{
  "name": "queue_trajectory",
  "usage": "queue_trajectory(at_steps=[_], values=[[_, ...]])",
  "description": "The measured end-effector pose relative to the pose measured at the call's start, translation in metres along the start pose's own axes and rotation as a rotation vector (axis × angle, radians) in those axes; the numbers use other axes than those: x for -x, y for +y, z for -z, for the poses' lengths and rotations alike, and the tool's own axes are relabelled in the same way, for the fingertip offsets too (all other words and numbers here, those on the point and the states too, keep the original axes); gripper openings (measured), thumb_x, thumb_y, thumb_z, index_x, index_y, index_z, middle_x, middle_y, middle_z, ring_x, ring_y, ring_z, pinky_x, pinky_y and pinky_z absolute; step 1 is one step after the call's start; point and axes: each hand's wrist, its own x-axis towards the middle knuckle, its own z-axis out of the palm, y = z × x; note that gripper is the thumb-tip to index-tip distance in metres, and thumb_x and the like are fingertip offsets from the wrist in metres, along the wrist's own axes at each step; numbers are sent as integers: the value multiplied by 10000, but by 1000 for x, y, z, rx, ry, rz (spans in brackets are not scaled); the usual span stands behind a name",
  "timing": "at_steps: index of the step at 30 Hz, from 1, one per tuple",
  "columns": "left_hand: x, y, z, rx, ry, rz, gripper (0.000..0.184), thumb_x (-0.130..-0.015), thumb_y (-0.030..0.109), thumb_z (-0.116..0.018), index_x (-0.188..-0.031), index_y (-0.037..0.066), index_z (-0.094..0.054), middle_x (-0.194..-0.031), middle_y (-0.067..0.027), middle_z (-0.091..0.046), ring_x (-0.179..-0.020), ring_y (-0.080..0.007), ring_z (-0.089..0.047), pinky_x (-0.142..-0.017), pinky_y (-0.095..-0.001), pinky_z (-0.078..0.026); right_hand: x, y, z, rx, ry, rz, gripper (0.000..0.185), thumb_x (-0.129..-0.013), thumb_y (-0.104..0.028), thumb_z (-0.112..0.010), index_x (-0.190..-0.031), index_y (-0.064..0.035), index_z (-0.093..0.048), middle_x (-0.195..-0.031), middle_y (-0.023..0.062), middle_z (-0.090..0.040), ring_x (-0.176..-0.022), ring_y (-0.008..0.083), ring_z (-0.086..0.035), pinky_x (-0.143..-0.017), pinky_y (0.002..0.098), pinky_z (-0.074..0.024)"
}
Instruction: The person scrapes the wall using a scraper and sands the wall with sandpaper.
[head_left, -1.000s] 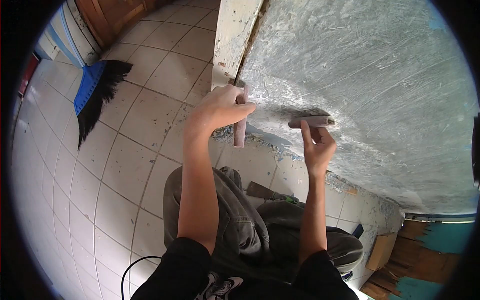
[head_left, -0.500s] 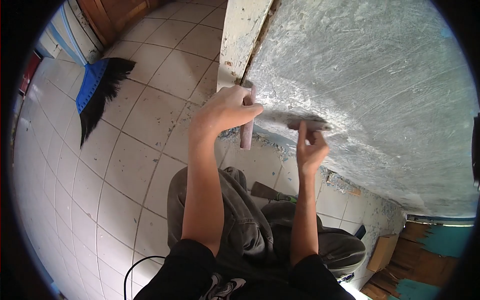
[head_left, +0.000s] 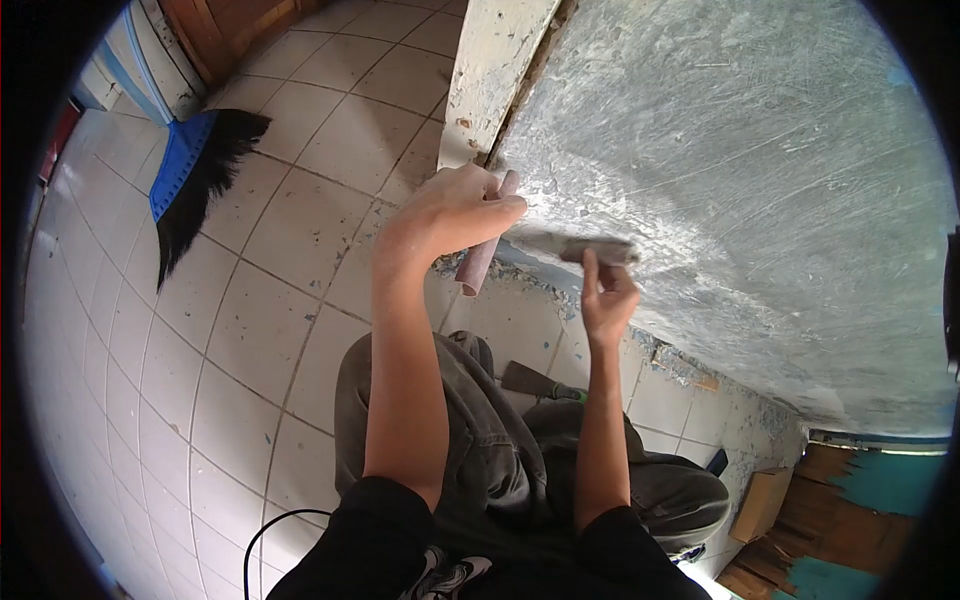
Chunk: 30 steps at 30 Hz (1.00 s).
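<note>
My left hand (head_left: 455, 212) is closed around a rolled sheet of sandpaper (head_left: 475, 268), a pinkish-brown tube open at its lower end, near the corner where the wall meets the door frame. My right hand (head_left: 609, 305) pinches a narrow grey-brown piece of sandpaper (head_left: 598, 250) against the lower part of the grey wall (head_left: 730, 170). That piece is slightly blurred, and its inner side is hidden. Around it the wall surface is scuffed with whitish patches.
A scraper (head_left: 530, 380) with a green handle lies on the tiled floor beside my legs. Paint flakes and dust lie along the wall's base. A blue broom (head_left: 187, 165) with black bristles stands at the left. A cardboard box (head_left: 762, 505) sits at the lower right.
My right hand has slid left along the wall with its sandpaper. The rolled sandpaper in my left hand has tilted, its lower end swinging left.
</note>
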Motion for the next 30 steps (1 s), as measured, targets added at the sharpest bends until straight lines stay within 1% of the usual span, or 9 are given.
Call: queue_trajectory(at_steps=[4, 10, 15, 18, 24, 26, 27, 29, 30], values=[[0, -1, -4, -29, -11, -4, 325, -757, 264, -440, -606, -12, -523, -520, -120, -557, -559, -183, -549, -629, -329, -441, 3, 2, -5, -35, -50, -69, 163, -809, -101, -639, -824, 62, -640, -740, 152, -668, -719, 184, -666, -678, 283, -512], [-5, -6, -11, -92, 96, -63, 333, -748, 242, -401, -546, 9, -528, -470, -127, -576, -518, -175, -587, -631, -311, -475, -31, -72, 12, -136, 1, 157, 137, -806, -87, -636, -807, 50, -639, -734, 138, -669, -678, 163, -657, -648, 263, -506], [0, 2, -5, -74, 11, -37, 317, -736, 243, -419, -550, 11, -527, -468, -124, -574, -526, -163, -584, -632, -309, -473, 0, -8, -8, -79, 50, 26, 169, -809, -115, -636, -824, 54, -638, -694, 121, -662, -637, 139, -643, -596, 250, -485], [-4, -1, -8, -54, 10, -57, 412, -809, 337, -455, -580, -5, -445, -496, -96, -480, -525, -189, -458, -560, -369, -370, 1, -28, -5, -119, -11, -82, 160, -808, -113, -634, -820, 47, -636, -701, 129, -662, -655, 145, -650, -606, 255, -490], [-7, -8, -12, -71, 27, -45, 436, -750, 429, -582, -730, -6, -584, -702, -117, -580, -666, -203, -550, -626, -358, -423, -35, -90, 8, -155, 60, 191, 158, -805, -96, -634, -820, 61, -623, -741, 124, -659, -682, 140, -639, -648, 240, -486], [-2, -6, -9, -196, -74, -25, 404, -670, 352, -677, -864, 1, -632, -910, -147, -608, -819, -213, -594, -687, -343, -457, -29, -72, 9, -185, 44, 112, 155, -802, -94, -635, -826, 58, -628, -744, 127, -662, -682, 147, -644, -653, 248, -491], [-5, -5, -11, -198, -72, -22, 404, -670, 352, -677, -864, 1, -632, -910, -147, -608, -819, -213, -594, -687, -343, -457, -23, -54, 9, -211, 27, 34, 152, -799, -93, -636, -833, 55, -634, -747, 129, -664, -681, 154, -648, -659, 255, -495], [-17, -2, -25, -314, -303, 63, 399, -618, 277, -719, -917, 23, -646, -945, -155, -619, -866, -227, -609, -718, -339, -476, -2, -11, 2, 97, 42, 45, 150, -795, -95, -630, -816, 53, -643, -734, 149, -668, -681, 176, -665, -670, 279, -507], [-21, -1, -40, -358, -292, 15, 381, -604, 239, -724, -909, 24, -648, -913, -147, -639, -842, -236, -626, -732, -348, -491, 8, -2, 1, 165, 21, -29, 149, -795, -97, -630, -812, 51, -643, -728, 144, -668, -681, 176, -665, -671, 279, -507]])
